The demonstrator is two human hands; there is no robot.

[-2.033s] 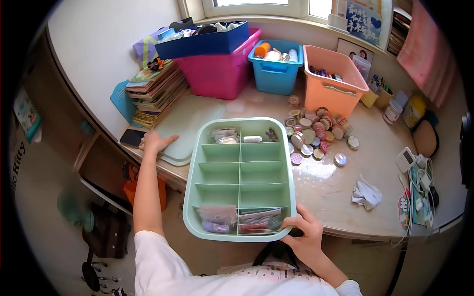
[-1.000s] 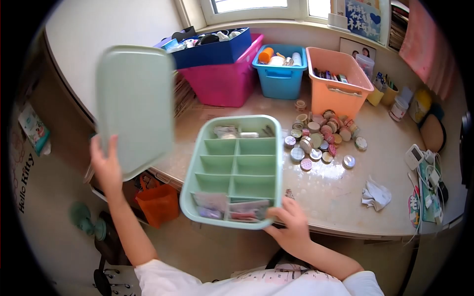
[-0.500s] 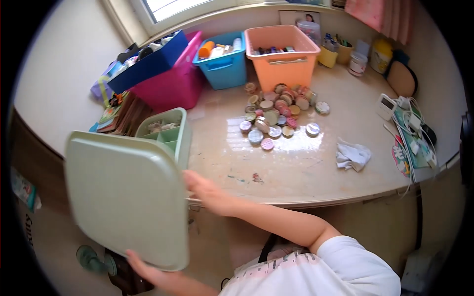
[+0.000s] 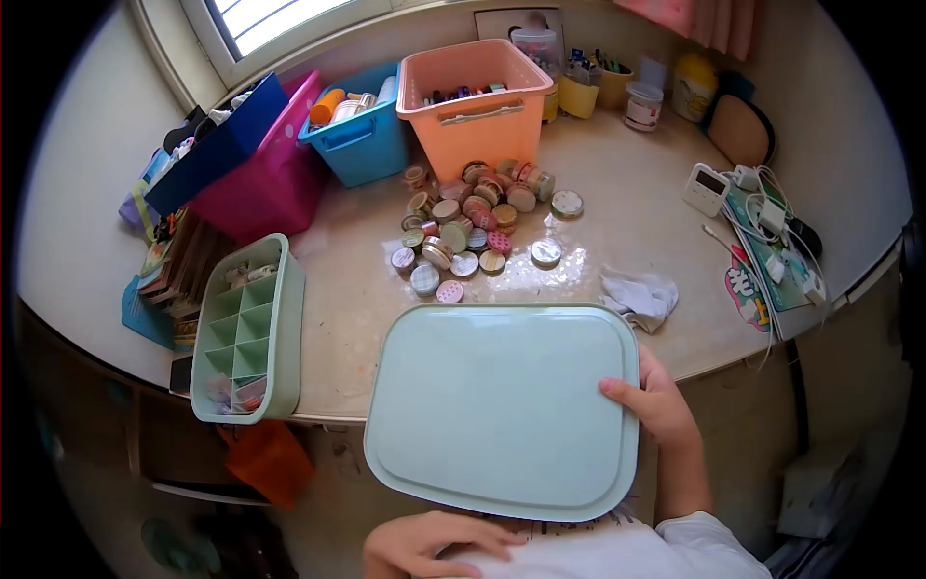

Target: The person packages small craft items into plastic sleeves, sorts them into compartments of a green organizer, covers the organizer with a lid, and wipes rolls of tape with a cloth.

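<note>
A pale green rectangular lid (image 4: 502, 410) with rounded corners is held over the desk's front edge. My right hand (image 4: 658, 396) grips its right side, thumb on top and the other fingers hidden beneath. My left hand (image 4: 439, 542) is off the lid, just below its near edge and close to my shirt, fingers loosely apart and holding nothing. To the left stands a pale green divided box (image 4: 287, 338), uncovered, with small items in a few compartments. Beyond the lid lies a heap of washi tape rolls (image 4: 453, 234), and a crumpled white cloth (image 4: 639, 297) sits by its far right corner.
Along the back stand an orange bin (image 4: 473, 125), a blue bin (image 4: 362, 150) and a magenta bin (image 4: 270, 174) with a dark blue box (image 4: 220, 140) tilted on it. White cables and a small white display device (image 4: 706, 190) occupy the right side. Pen cups (image 4: 579, 96) stand behind.
The lid has swung from the left, in front of the divided box, to the middle and now lies flatter. My left hand has let go of it. My view has shifted right.
</note>
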